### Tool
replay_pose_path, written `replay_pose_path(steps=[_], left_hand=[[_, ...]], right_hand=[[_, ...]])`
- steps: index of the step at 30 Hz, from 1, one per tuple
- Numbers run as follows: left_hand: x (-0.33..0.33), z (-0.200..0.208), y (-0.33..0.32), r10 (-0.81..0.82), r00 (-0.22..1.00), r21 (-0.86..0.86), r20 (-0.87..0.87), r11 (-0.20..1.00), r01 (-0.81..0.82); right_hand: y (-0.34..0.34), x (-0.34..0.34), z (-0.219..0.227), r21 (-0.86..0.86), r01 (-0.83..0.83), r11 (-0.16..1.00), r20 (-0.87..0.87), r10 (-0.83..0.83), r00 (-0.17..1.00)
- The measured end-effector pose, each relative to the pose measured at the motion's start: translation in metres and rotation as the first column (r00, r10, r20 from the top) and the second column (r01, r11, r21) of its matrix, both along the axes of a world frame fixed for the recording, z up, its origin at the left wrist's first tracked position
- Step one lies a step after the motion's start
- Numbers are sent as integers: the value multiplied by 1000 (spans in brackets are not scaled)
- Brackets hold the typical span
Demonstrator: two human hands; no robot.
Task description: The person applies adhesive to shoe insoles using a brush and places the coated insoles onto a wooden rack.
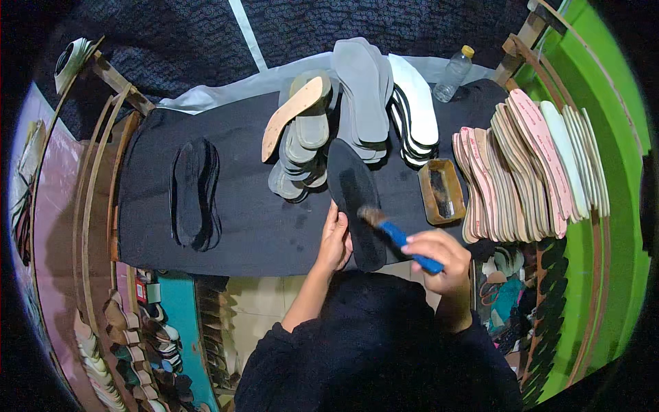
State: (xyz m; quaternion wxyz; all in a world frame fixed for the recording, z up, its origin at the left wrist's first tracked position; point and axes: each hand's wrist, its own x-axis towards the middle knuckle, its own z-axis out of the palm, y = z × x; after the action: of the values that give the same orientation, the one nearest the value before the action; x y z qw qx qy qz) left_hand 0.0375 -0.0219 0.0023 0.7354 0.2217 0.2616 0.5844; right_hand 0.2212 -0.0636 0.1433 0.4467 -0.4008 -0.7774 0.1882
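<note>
Left hand (335, 242): I saw it pressed flat, fingers open, on the black sole (355, 202), steadying it on the bench (240, 226).
Right hand (439, 255): closed round the blue-handled brush (398, 237), bristles on the sole.
Glue tray (441, 191): just beside, within reach.
Bottle (454, 73): clear, yellow cap, far edge.

black sole (357, 202) steadied flat on black table (240, 220) by left hand (335, 242); blue-handled brush (398, 237) gripped by right hand (439, 253), bristles laid on sole; glue tray (441, 191) just beside
</note>
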Motion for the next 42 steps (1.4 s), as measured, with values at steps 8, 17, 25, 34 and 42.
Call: replay_pose_path(steps=[8, 17, 25, 34, 42], left_hand=[[0, 5, -2, -35, 998, 10, 45, 999, 35], [0, -5, -2, -38, 996, 60, -83, 997, 43], [-1, -5, -1, -41, 998, 13, -52, 999, 42], [6, 5, 1, 53, 998, -115, -42, 992, -58], [3, -2, 1, -34, 998, -5, -48, 999, 33]], right_hand=[[41, -21, -10, 207, 103, 973, 10, -107, 994], [69, -43, -11, 261, 67, 963, 12, -72, 997], [42, -34, -14, 226, -6, 974, 87, -15, 996], [8, -16, -3, 23, -171, 985, 181, 164, 970], [48, -24, 2, 222, 5, 975, 26, -11, 1000]])
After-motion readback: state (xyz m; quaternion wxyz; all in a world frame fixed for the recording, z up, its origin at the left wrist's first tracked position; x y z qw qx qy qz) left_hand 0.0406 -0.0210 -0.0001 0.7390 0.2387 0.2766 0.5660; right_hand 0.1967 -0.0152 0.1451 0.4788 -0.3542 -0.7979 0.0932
